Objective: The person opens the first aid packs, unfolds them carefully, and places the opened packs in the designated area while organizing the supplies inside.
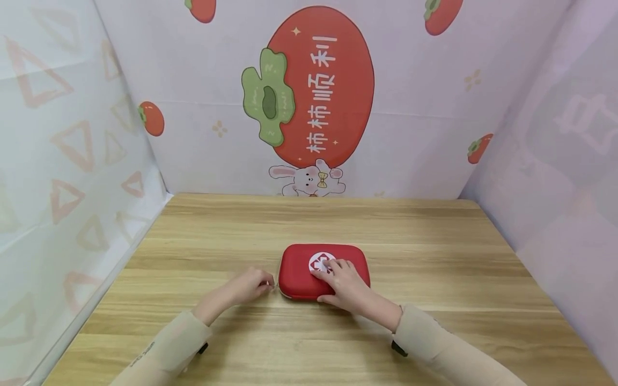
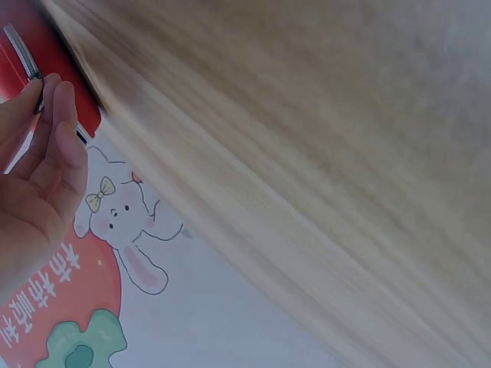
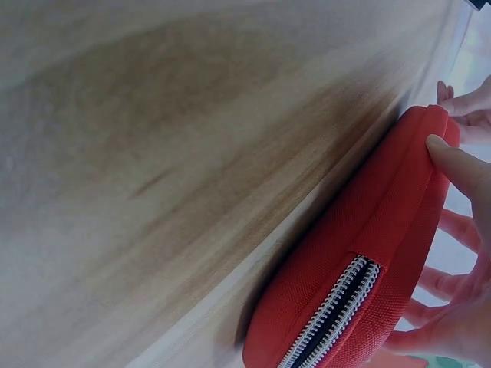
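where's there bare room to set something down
Bare table lies between the red case and back wall, and right of the case. Crowded: its left end, by the left hand, and its top, under the right hand.

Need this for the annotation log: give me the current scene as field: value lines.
Object: red fabric zippered case with a round white emblem
Support: light wood-grain table
Case position: flat, emblem up
Left hand: pinches the small metal zipper pull at the case's left end
Right hand: rests on the case's top, thumb on its front side, partly covering the emblem
Zipper teeth: two metal rows, dark strip between, in right wrist view
Case contents: not visible
Background: white backdrop printed with persimmons
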A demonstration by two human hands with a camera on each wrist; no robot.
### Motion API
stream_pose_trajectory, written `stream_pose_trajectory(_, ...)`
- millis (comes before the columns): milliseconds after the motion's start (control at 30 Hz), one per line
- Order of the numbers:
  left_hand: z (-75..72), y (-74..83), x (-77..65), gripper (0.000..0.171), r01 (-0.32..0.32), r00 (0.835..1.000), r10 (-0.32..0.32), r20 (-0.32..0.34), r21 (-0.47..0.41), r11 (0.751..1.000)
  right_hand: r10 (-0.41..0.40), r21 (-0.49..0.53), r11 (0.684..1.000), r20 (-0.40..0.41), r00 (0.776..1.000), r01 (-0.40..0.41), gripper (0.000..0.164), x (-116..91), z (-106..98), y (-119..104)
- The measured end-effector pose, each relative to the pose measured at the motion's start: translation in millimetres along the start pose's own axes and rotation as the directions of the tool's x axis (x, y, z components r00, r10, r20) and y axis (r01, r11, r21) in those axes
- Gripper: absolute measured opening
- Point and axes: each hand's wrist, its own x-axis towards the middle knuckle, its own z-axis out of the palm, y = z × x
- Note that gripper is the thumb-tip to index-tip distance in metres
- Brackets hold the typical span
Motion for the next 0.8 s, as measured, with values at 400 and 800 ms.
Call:
stream_pose_trajectory(400,7.3,16.0,-4.1,0.01,0.0,0.997,0.004,0.072,-0.058,0.998,-0.003,0.001,1.0,-0.004,1.0,0.003,0.055,1,-2,-1)
stream_pose_trajectory(800,17.6,32.8,0.4,0.005,-0.007,0.997,0.011,0.074,-0.045,0.999,-0.004,-0.019,1.0,-0.018,1.0,0.003,0.053,0,0,-1)
